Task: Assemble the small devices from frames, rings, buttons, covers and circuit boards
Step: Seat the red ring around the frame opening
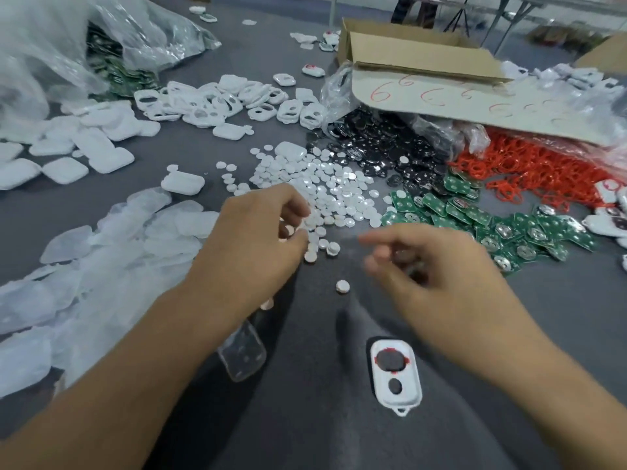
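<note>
A white frame with a red ring seated in its round hole lies on the grey table near me. My left hand reaches into the pile of small white round buttons, its curled fingers pinching one or more of them. My right hand hovers blurred over the table right of the pile, fingers loosely curled; what it holds is unclear. A single white button lies between the hands. Green circuit boards lie to the right, red rings behind them.
Black round discs lie behind the buttons. White frames and white covers fill the far left, clear film pieces the near left. A cardboard box and plastic bags stand at the back. A clear cover lies under my left forearm.
</note>
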Demonstrator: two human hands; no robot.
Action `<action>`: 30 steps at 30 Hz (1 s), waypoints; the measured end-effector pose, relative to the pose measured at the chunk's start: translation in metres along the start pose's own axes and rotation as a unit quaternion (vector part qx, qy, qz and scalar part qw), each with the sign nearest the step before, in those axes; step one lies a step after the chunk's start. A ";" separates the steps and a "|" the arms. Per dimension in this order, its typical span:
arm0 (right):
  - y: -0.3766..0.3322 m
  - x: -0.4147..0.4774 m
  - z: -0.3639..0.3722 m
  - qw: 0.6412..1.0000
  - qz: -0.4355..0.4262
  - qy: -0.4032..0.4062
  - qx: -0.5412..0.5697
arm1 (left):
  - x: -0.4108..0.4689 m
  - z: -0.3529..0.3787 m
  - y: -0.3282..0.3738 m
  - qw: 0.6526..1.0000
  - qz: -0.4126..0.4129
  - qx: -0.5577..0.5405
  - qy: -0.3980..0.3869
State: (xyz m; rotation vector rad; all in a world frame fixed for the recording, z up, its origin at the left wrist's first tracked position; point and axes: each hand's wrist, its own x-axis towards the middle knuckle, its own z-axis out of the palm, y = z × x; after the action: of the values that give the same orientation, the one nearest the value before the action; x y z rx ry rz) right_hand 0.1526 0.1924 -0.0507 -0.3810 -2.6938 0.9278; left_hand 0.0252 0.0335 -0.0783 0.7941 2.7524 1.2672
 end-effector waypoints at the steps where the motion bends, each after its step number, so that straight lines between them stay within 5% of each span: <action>1: 0.001 0.018 0.006 1.000 0.007 0.000 -0.016 | 0.006 0.003 0.003 1.000 -0.004 0.009 0.012; 8: 0.035 0.124 0.014 0.978 0.062 0.089 -0.179 | 0.088 0.054 0.050 0.999 0.033 0.029 -0.016; 13: 0.068 0.170 0.008 0.959 0.086 0.097 -0.253 | 0.149 0.097 0.068 0.984 0.094 0.143 -0.052; 22: 0.086 0.187 -0.006 0.975 0.104 0.124 -0.150 | 0.195 0.117 0.068 0.955 0.192 0.211 -0.084; 27: 0.082 0.167 -0.022 0.975 0.092 0.199 0.016 | 0.174 0.097 0.070 0.987 0.137 -0.039 -0.069; 30: 0.066 0.128 -0.034 0.964 0.090 0.152 0.200 | 0.139 0.072 0.068 0.969 0.088 -0.207 -0.103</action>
State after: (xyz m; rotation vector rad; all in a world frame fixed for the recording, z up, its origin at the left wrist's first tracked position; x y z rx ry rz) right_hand 0.0548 0.3034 -0.0456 -0.6263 -2.1571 1.3109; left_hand -0.0504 0.1837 -0.0511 1.0689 2.1858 1.6094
